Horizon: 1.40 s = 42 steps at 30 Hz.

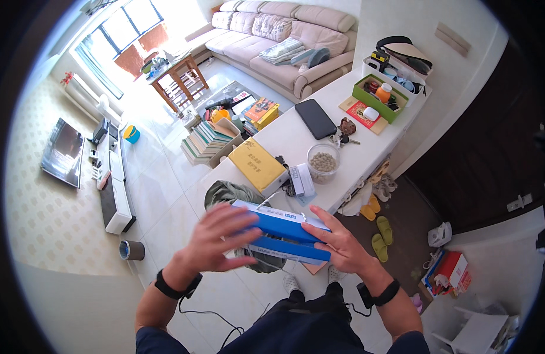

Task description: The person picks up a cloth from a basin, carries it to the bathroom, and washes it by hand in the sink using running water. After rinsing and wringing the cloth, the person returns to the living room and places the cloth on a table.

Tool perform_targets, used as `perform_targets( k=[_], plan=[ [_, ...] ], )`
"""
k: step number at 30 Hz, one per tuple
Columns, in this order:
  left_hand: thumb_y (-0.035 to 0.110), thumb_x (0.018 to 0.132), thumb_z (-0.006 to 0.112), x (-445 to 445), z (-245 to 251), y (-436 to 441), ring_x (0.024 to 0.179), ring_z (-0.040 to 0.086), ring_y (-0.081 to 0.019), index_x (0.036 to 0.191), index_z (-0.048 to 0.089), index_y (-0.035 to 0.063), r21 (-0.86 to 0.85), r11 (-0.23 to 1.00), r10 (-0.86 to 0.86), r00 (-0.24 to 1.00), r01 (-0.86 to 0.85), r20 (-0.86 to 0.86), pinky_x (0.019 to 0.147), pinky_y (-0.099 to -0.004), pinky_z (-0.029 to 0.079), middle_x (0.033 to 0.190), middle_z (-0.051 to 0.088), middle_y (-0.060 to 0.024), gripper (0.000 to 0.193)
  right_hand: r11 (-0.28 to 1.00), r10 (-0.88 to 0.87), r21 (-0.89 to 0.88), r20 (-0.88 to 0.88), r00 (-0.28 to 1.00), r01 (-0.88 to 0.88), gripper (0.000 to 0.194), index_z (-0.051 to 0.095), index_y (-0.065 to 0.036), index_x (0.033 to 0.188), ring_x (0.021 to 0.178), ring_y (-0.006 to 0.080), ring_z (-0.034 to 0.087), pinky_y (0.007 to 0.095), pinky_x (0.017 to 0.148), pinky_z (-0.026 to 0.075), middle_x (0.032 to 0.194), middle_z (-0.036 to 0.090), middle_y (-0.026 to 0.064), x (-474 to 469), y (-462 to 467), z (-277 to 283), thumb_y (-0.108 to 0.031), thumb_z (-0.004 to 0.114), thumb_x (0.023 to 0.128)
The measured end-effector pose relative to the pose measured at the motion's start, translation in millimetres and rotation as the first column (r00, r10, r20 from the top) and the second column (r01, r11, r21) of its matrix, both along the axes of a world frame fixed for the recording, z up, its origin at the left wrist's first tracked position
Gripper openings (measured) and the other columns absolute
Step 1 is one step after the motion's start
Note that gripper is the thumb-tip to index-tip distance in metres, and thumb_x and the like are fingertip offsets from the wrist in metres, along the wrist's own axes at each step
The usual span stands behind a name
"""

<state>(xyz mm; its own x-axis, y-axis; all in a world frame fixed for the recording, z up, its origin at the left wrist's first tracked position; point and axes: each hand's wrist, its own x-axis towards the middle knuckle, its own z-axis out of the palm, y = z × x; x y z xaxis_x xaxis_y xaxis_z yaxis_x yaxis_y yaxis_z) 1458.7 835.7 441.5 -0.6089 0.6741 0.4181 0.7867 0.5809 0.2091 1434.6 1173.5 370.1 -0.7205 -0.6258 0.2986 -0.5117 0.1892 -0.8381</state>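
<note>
A blue and white paper gift bag (288, 225) with twisted rope handles and some writing stands partly open in front of me. My right hand (338, 241) grips its right end, with the fingers over the top rim. My left hand (223, 236) is at its left end, fingers spread and slightly blurred; I see nothing held in it, and whether it touches the bag is unclear. Dark grey-green fabric (230, 192) lies behind and under the bag. Beyond it on the white cabinet top are a yellow box (258, 166), a small white box (302, 180) and a clear round tub of beige pellets (323, 163).
Farther along the cabinet top (281, 137) lie a black phone (315, 118), keys (350, 140), a red and tan booklet (358, 114) and a green box (381, 98) of small items. Shoes and green slippers (380, 248) sit on the floor at right. Cables hang from both wrist straps.
</note>
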Motion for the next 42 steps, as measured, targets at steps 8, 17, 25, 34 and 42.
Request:
perform_targets(
  k=[8, 17, 25, 34, 42],
  plan=[
    [0.032, 0.085, 0.080, 6.8, -30.8, 24.2, 0.118, 0.064, -0.0212, 0.116, 0.069, 0.0131, 0.008, 0.995, 0.100, 0.992, -0.099, -0.077, 0.106, -0.0420, 0.046, 0.125, 0.068, -0.0032, 0.038, 0.998, 0.036, -0.051, 0.159, 0.987, -0.028, 0.055, 0.059, -0.016, 0.144, 0.149, 0.0410, 0.032, 0.0441, 0.120, 0.027, 0.160, 0.033, 0.0253, -1.6, 0.4, -0.5, 0.000, 0.056, 0.092],
    [0.050, 0.082, 0.077, 11.5, -43.8, 21.3, 0.132, 0.056, -0.0233, 0.133, 0.063, 0.0184, -0.069, 0.984, 0.148, 0.973, -0.163, -0.179, 0.117, -0.0452, 0.034, 0.140, 0.060, -0.0037, 0.062, 0.994, 0.106, -0.058, 0.399, 0.911, -0.090, 0.063, 0.057, -0.010, 0.144, 0.136, 0.0268, 0.052, 0.0392, 0.113, 0.040, 0.148, 0.052, 0.0183, -37.8, 34.5, 20.9, -0.004, 0.065, 0.082],
    [0.052, 0.089, 0.070, 20.2, -37.1, 28.5, 0.148, 0.038, -0.0297, 0.150, 0.048, 0.0209, -0.292, 0.910, 0.319, 0.947, -0.294, 0.040, 0.124, -0.0475, 0.023, 0.156, 0.045, -0.0074, 0.072, 0.806, -0.514, 0.281, -0.105, 0.851, 0.521, 0.044, 0.071, 0.000, 0.115, 0.088, 0.0293, 0.072, 0.0396, 0.081, 0.057, 0.099, 0.075, 0.0153, -240.9, 39.8, -15.7, -0.031, 0.073, 0.084],
    [0.046, 0.092, 0.068, 31.1, -19.3, 53.7, 0.151, 0.031, -0.0310, 0.152, 0.047, 0.0270, -0.297, 0.846, 0.506, 0.842, -0.442, 0.189, 0.126, -0.0521, 0.016, 0.159, 0.042, -0.0049, 0.066, 0.452, -0.407, 0.771, -0.270, 0.873, 0.449, 0.102, 0.063, 0.007, 0.124, 0.125, 0.0349, 0.057, 0.0421, 0.105, 0.048, 0.131, 0.062, 0.0225, -343.5, -40.5, -20.0, -0.075, 0.077, 0.065],
    [0.046, 0.091, 0.069, 31.8, -27.7, 48.0, 0.149, 0.035, -0.0310, 0.149, 0.051, 0.0282, -0.230, 0.865, 0.487, 0.857, -0.447, 0.166, 0.125, -0.0517, 0.017, 0.157, 0.044, -0.0057, 0.063, 0.412, -0.507, 0.791, -0.214, 0.835, 0.453, 0.092, 0.057, 0.000, 0.129, 0.124, 0.0331, 0.059, 0.0421, 0.103, 0.050, 0.133, 0.059, 0.0191, -342.9, -52.7, -22.4, -0.057, 0.082, 0.061]
  ],
)
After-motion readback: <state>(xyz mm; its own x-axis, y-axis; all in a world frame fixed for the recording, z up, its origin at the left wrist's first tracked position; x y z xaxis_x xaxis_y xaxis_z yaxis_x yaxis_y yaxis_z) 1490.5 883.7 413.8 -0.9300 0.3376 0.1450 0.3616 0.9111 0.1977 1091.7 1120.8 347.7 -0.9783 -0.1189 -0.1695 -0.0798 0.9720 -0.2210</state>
